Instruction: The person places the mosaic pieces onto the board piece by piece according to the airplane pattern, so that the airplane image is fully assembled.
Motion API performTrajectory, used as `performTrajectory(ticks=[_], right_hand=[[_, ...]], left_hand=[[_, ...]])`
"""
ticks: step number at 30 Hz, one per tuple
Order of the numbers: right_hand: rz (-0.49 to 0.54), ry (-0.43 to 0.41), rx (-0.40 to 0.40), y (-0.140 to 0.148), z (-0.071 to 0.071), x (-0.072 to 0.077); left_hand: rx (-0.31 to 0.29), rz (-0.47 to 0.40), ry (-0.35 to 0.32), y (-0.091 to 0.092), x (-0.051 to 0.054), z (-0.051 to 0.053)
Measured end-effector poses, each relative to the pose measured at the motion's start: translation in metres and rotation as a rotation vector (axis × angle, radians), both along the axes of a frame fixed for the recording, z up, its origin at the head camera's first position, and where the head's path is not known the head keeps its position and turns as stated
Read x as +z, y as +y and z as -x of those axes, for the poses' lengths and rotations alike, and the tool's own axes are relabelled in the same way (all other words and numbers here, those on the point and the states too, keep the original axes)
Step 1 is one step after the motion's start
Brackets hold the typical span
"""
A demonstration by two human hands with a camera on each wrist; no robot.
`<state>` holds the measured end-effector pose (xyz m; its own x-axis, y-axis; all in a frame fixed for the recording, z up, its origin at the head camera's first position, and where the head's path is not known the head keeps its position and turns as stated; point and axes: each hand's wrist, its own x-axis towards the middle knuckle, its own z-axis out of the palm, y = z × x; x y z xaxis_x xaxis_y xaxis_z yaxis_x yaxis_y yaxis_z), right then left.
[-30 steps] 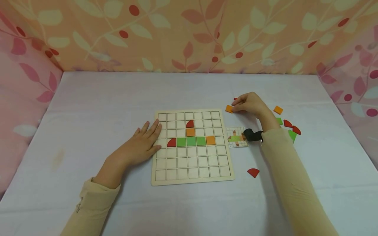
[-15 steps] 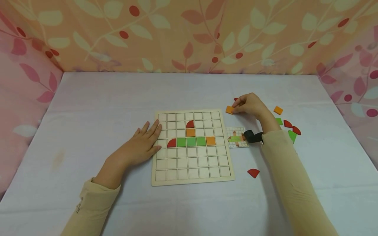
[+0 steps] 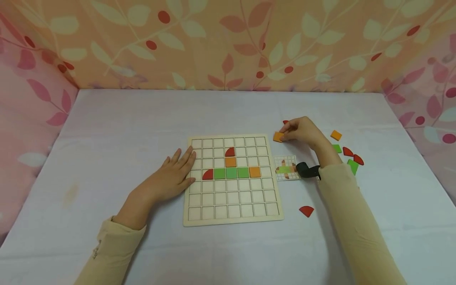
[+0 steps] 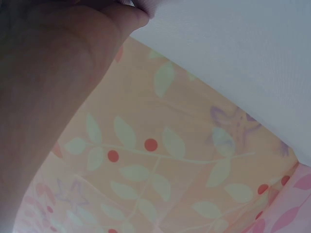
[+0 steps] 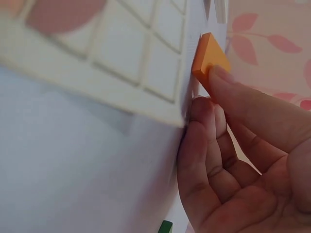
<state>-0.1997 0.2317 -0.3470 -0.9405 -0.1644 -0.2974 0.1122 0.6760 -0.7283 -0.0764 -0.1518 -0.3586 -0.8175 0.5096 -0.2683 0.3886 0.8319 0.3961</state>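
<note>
1. The right hand pinches an orange square – thumb on its flat face, the other fingers curled in; whether it is raised off the white tablecloth I cannot tell.
2. The left hand lies flat with fingers spread, fingertips on the near side edge of a grid board.
3. Right of the left hand, the board carries a red quarter-circle over an orange tile, then a row: red quarter-circle, three green squares, orange tile.
4. Below the right hand – just beside the board – lies a pattern card.
5. Right of that hand sit loose orange, green and red pieces.
6. A red piece peeks out behind its fingertips.
</note>
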Motion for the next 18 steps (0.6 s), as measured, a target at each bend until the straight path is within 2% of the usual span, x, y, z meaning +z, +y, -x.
performTrajectory(ticks=[7,14,18], right_hand=[[0.013,0.037,0.008,0.004,-0.011,0.003],[0.082,0.059,-0.004,0.003,-0.030,0.011],[0.097,0.050,0.025,0.002,-0.041,0.014]], left_hand=[[0.001,0.007,0.008,0.000,-0.002,0.000],[0.007,0.008,0.007,0.001,-0.001,-0.001],[0.008,0.009,0.012,0.001,0.000,-0.001]])
